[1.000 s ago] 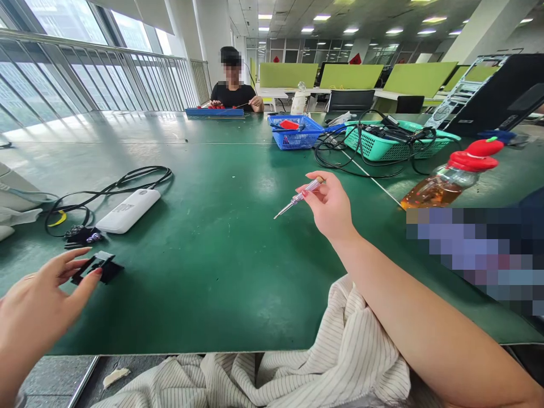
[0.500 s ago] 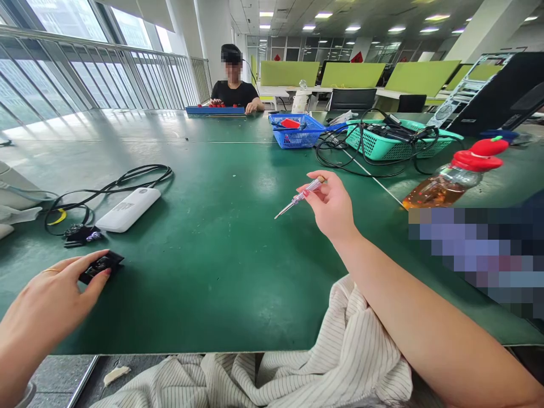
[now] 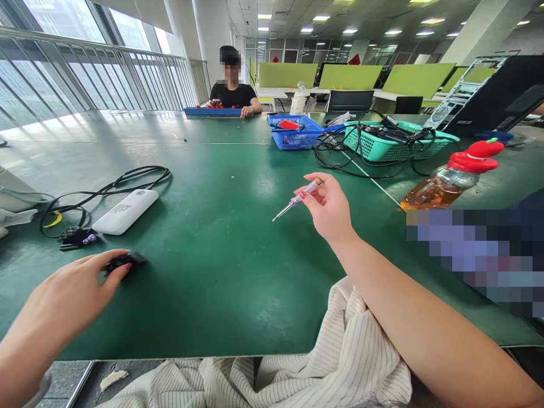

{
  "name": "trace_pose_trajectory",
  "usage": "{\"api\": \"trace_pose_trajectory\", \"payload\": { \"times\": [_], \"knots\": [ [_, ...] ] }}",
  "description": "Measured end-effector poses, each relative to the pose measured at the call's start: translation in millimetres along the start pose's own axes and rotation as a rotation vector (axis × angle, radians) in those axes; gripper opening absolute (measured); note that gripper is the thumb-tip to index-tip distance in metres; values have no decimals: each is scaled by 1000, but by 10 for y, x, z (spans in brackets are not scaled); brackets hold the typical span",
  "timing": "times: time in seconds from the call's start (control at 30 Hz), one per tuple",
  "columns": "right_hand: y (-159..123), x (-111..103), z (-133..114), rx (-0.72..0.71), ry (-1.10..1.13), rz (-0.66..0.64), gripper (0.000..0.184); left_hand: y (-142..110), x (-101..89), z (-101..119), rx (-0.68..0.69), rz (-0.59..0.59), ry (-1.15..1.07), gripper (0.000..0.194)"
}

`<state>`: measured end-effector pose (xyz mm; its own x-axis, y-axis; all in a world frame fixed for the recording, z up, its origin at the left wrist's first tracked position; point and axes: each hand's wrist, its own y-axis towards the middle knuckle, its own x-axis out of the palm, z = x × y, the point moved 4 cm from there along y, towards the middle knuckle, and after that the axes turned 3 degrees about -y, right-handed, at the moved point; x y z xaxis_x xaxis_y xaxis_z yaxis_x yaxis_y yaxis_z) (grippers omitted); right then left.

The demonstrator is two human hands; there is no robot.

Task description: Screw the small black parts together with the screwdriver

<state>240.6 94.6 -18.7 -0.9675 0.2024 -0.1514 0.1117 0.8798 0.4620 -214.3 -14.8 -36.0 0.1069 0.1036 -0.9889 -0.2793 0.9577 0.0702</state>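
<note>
Blue basket (image 3: 296, 139), teal basket (image 3: 377, 149), bottle (image 3: 442, 188)

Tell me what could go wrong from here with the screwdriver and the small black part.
The clear-handled screwdriver in the right hand has a bare tip pointing down and left; it might nick a finger if the hands come together. The left hand pinches the small black part; a weak grip could let it slip. The white power bank lies just beyond that hand and could get bumped.
</note>
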Motion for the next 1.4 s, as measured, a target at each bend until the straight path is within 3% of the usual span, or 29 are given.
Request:
{"api": "trace_pose_trajectory", "payload": {
  "times": [0.07,0.13,0.23,0.33,0.43,0.53,0.77,1.0,1.4],
  "knots": [
    [0,-5,3,1,3,1,29,-71,-136,570,143,10,9,45],
    [3,-15,10,2,7,7,30,-125,-206,1177,402,3,-62,45],
    [10,-25,19,5,20,12,32,-121,-157,1928,671,-46,-125,40],
    [19,-28,23,-2,46,15,34,-21,21,2458,790,-97,-139,37],
    [27,-36,28,-9,68,26,35,90,227,2752,803,-124,-173,41],
    [32,-42,31,-13,66,23,35,145,395,2830,810,-145,-255,48],
    [22,-47,6,-42,55,5,33,241,592,2719,876,-182,-407,56],
    [3,-25,-1,-75,38,-58,33,322,639,2715,872,-188,-467,40],
    [-31,9,-20,-84,85,-114,31,312,637,2711,868,-188,-477,37]
  ]
}}
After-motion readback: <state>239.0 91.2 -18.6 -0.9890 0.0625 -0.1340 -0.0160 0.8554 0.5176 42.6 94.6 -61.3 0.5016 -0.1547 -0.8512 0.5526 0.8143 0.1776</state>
